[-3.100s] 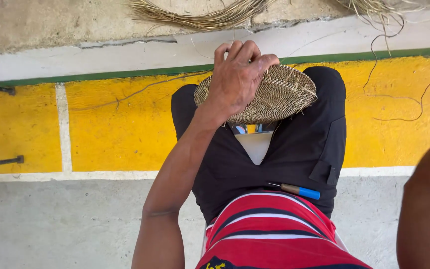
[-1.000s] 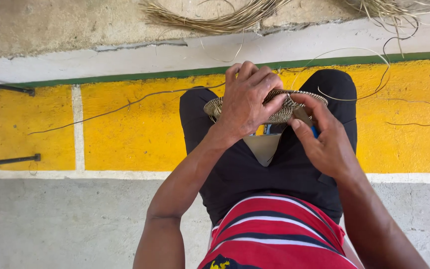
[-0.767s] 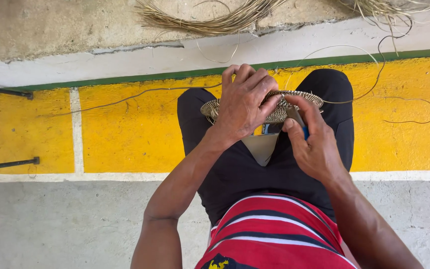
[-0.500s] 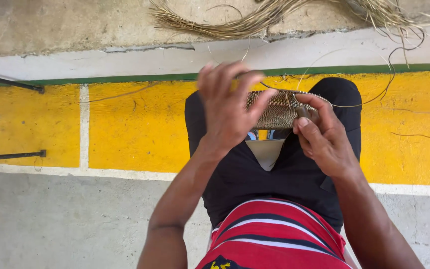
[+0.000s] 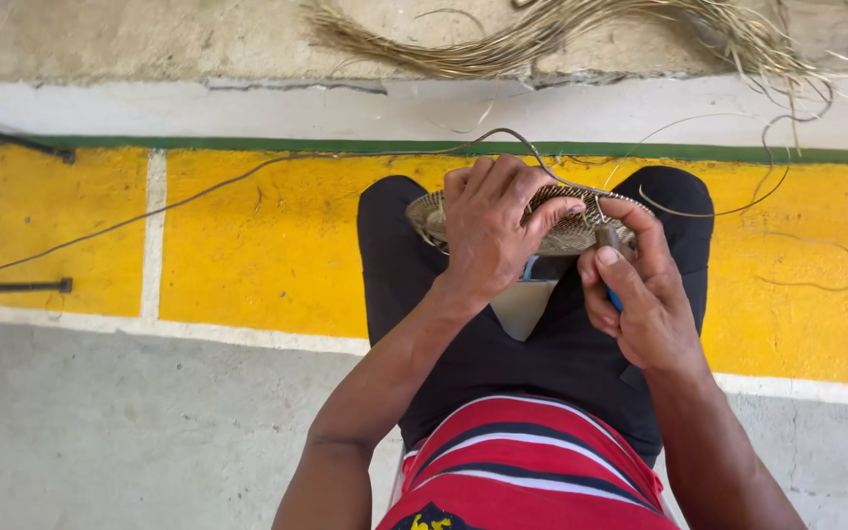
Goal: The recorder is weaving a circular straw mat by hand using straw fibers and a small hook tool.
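We see a woven basket disc [image 5: 566,234] resting on the knees. Our left hand [image 5: 491,231] is curled over its top, gripping it; our right hand [image 5: 640,290] pinches a blue-handled tool [image 5: 609,257] just beside its right edge.

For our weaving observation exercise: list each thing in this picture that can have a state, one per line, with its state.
Woven disc: unfinished, tilted on the knees, held.
Left hand: gripping the disc from above.
Right hand: pinching a blue-handled tool at the disc's edge.
Loose strand: arcing up from the disc's edge.
Fibre bundle: lying loose on the ground.
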